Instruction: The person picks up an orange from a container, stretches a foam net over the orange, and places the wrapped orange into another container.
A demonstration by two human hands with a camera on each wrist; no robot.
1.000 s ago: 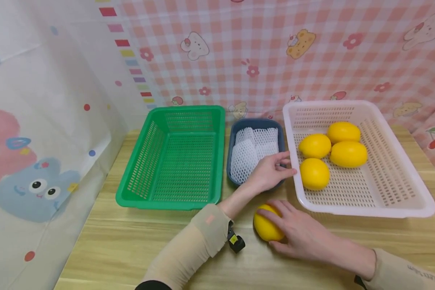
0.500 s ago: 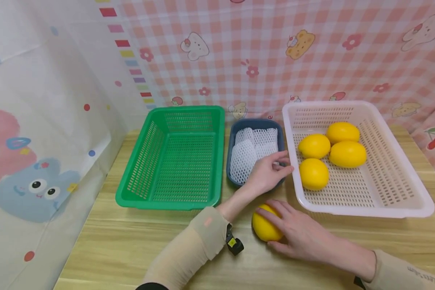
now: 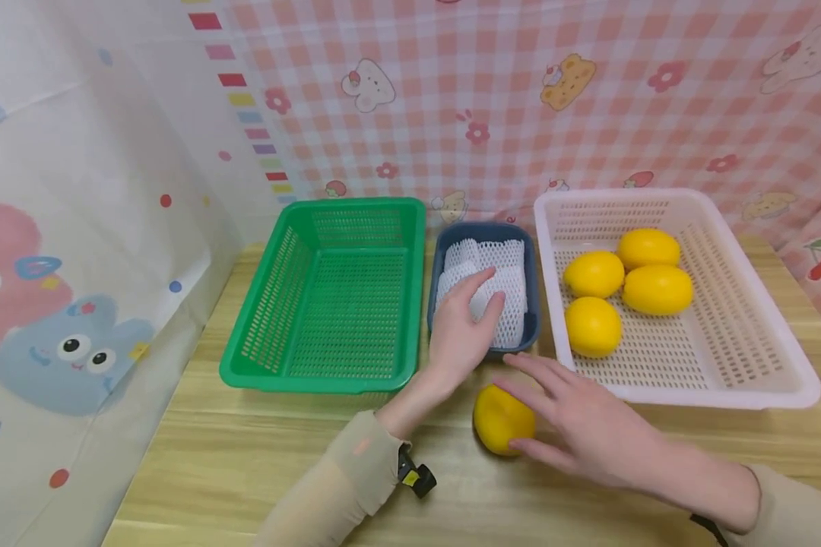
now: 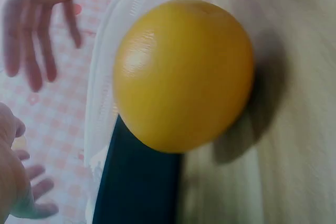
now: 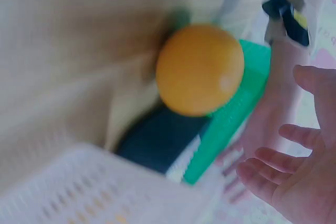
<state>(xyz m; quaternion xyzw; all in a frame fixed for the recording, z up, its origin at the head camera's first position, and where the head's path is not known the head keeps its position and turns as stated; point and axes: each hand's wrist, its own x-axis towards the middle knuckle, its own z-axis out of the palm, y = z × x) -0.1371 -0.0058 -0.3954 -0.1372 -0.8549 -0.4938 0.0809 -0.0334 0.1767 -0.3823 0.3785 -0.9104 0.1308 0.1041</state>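
On the wooden table, in the head view, a yellow lemon (image 3: 502, 422) rests in front of the small dark-blue tray (image 3: 533, 311). My right hand (image 3: 598, 429) hovers beside it with spread fingers; the right wrist view shows a gap between this hand (image 5: 307, 182) and the lemon (image 5: 199, 70). Over the tray reaches my left hand (image 3: 457, 330), its fingers extended above the white foam net sleeves (image 3: 511, 323). Whether those fingertips touch the nets is unclear. The left wrist view has the lemon (image 4: 184, 77) large in the middle, away from the left hand (image 4: 13, 174).
A green basket (image 3: 417, 304) with no fruit in it stands left of the tray. To the right, a white basket (image 3: 746, 289) holds several lemons (image 3: 657, 289). Behind everything hangs a pink checked cloth (image 3: 424, 99).
My left hand has moved left from the white basket's rim to over the foam nets. The right hand has loosened its grip on the lemon and drawn slightly off to the right.
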